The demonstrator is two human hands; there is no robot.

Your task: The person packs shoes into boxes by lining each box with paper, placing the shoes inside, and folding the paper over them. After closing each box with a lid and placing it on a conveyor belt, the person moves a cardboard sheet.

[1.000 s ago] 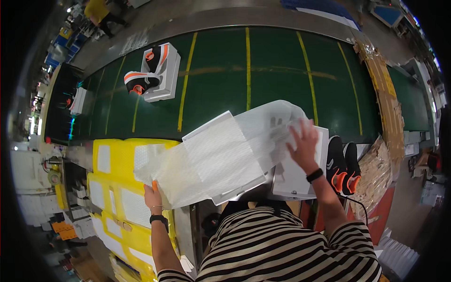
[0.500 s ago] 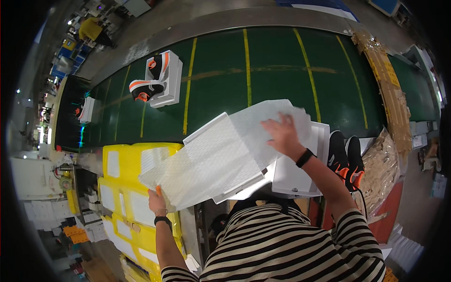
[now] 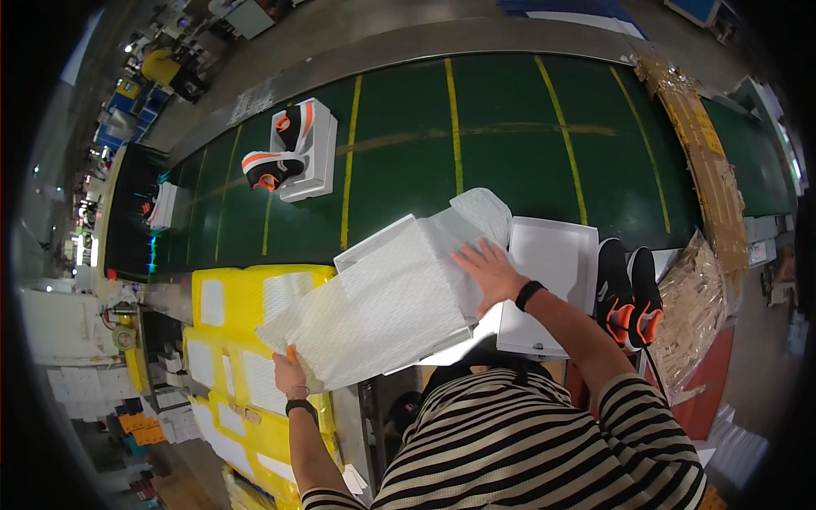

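Note:
A large sheet of thin white wrapping paper (image 3: 374, 297) lies across an open white shoebox (image 3: 372, 241) in front of me, hiding most of it. My left hand (image 3: 290, 374) pinches the sheet's near left corner; something orange shows at its fingertips. With fingers spread, my right hand (image 3: 495, 274) presses flat on the far right part of the paper, beside a fold that stands up. Just right of that hand sits a white box lid or tray (image 3: 557, 293), its inside showing. A pair of black sneakers (image 3: 614, 285) with orange linings stands to its right.
On the green conveyor belt (image 3: 399, 153) with yellow lines, another sneaker pair (image 3: 280, 166) rests on a white shoebox (image 3: 320, 157). Yellow-wrapped stacks (image 3: 229, 297) are at my left. Crumpled brown paper in plastic (image 3: 693, 289) and a taped cardboard strip (image 3: 693, 127) are right.
My right hand has come down and leftward onto the paper, whose far right end is now drawn in and folded up. More of the white lid or tray shows. My left hand keeps its corner.

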